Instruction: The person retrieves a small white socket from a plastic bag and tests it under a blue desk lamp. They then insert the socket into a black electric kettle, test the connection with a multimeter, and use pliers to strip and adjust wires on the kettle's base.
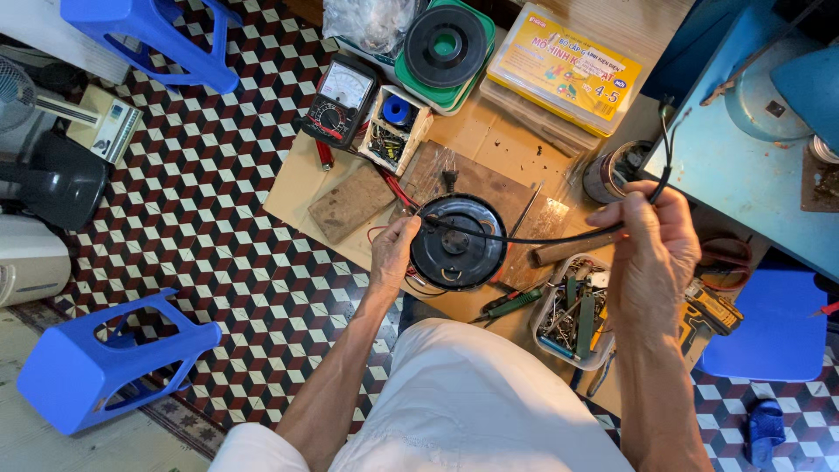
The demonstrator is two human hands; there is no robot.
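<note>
The left hand (393,253) is resting against the left rim of a round black appliance base (457,242), its fingers curled together and its thumb and forefinger pinching the end of a black cable (533,236) just where that cable is meeting the base's upper left edge. The right hand (651,249) is hovering to the right of the base, well apart from it, with its fingers closed around the same cable; the thumb is pressing the cable against the bent fingers, and the cable's free end is rising above the knuckles and curving upward.

The cable is stretching taut in a shallow sag across the top of the base, from one hand to the other. The base itself is lying flat on a sheet of brown cardboard (489,140), showing a dark, dull disc with a raised centre hub and a few small metal clips around its inner ring. Thin red wires are trailing out from under its left edge.

Behind the base a black multimeter (341,100) is lying beside a small open box of parts (395,129). To the right of the base a clear plastic tray (572,319) of metal bits is sitting beneath the right hand, and a green-handled screwdriver (516,302) is lying just below the base.
</note>
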